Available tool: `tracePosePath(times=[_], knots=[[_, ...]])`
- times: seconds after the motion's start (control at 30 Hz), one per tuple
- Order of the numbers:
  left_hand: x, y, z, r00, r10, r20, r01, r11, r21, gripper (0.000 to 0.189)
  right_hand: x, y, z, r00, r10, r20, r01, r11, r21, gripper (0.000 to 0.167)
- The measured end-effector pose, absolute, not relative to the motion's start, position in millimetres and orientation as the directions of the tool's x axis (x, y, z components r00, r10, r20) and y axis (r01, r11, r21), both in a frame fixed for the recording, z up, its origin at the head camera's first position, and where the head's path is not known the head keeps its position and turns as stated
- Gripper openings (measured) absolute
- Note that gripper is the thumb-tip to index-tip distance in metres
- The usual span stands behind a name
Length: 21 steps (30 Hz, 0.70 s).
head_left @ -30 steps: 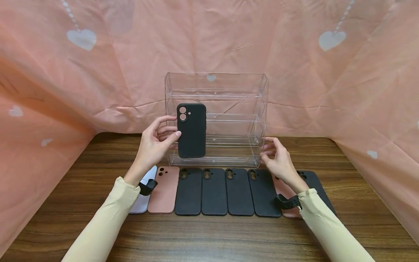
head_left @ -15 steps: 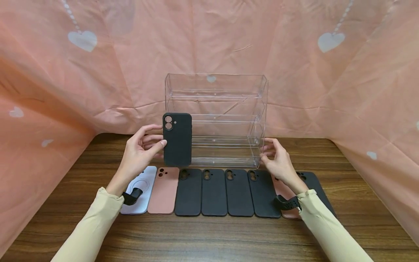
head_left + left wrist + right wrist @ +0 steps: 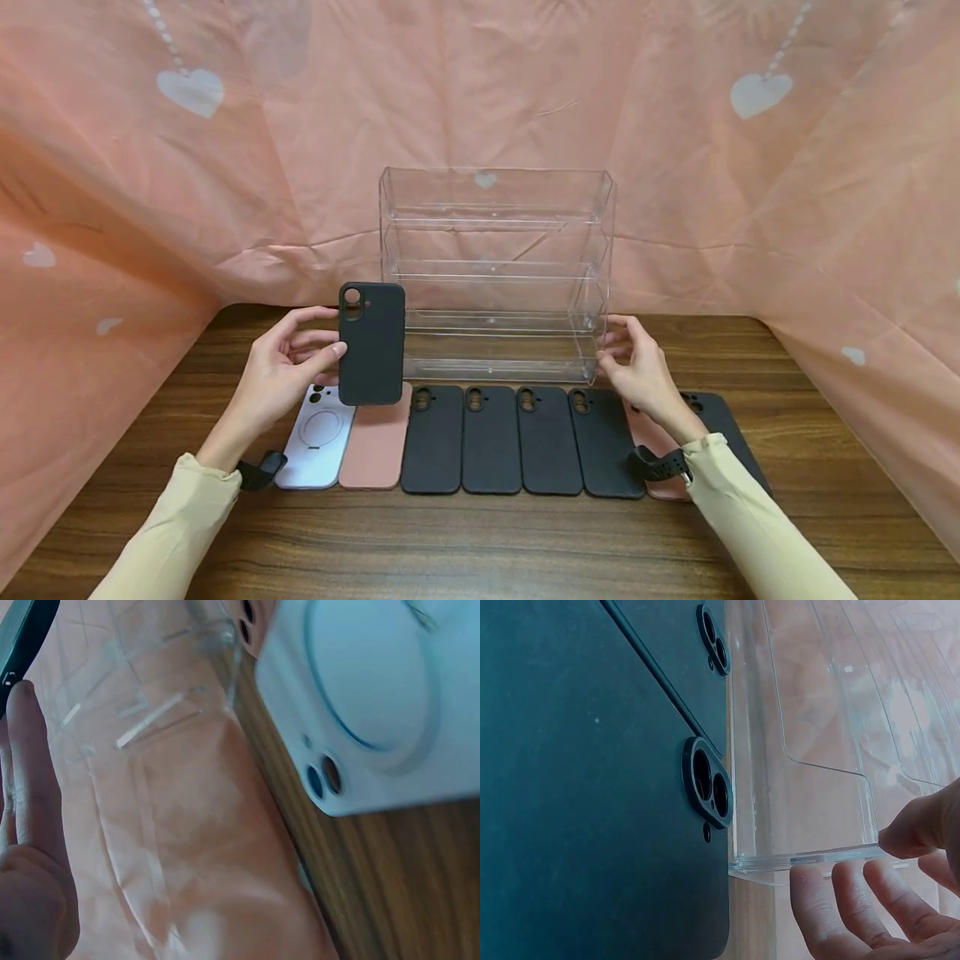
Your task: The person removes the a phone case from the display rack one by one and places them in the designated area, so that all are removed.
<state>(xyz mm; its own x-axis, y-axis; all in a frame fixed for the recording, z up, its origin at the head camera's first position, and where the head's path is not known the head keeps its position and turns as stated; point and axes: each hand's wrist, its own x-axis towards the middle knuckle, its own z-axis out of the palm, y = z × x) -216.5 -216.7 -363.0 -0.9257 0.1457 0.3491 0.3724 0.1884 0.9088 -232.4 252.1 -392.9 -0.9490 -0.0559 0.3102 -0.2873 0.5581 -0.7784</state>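
Note:
My left hand (image 3: 273, 371) pinches a black phone case (image 3: 372, 346) by its left edge, thumb in front. The case is held upright, its camera cutout at the top left, over the upper part of a pink phone case (image 3: 375, 454). In the left wrist view, only a dark edge of the held case (image 3: 26, 634) shows beside the fingers (image 3: 34, 765). My right hand (image 3: 637, 362) grips the lower right side of a clear tiered display rack (image 3: 495, 292). The right wrist view shows the thumb on the side panel's edge and fingers (image 3: 814, 907) against its outer face.
Before the rack lies a row of phone cases: a white one (image 3: 315, 442) with a ring at the left, several black ones (image 3: 491, 442), another pink one (image 3: 652, 437) partly under the right wrist, and a black one (image 3: 723, 433). Pink cloth (image 3: 495, 83) surrounds the wooden table (image 3: 480, 542).
My left hand has carried the black phone case left and down, from in front of the rack to its lower left. The right hand and the rack have stayed put.

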Motion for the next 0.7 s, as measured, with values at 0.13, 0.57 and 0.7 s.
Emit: tracePosePath(times=[0.13,0.57,0.7], knots=[[-213.2,-229.7,-367.9,-0.934,0.146,0.327,0.353,0.223,0.909,0.048,-233.1,252.2,-392.7,-0.948,-0.056,0.312,-0.288,0.565,-0.774,0.054],[-203.3,-264.9,-378.5,-0.956,0.139,0.258,0.289,0.296,0.911,0.047,-233.5,250.9,-392.6,-0.946,-0.056,0.319,-0.297,0.543,-0.785,0.053],[-200.9,-277.2,-383.1,-0.965,0.132,0.226,0.258,0.339,0.905,0.048,-232.7,251.3,-392.5,-0.949,-0.056,0.312,-0.290,0.547,-0.785,0.053]])
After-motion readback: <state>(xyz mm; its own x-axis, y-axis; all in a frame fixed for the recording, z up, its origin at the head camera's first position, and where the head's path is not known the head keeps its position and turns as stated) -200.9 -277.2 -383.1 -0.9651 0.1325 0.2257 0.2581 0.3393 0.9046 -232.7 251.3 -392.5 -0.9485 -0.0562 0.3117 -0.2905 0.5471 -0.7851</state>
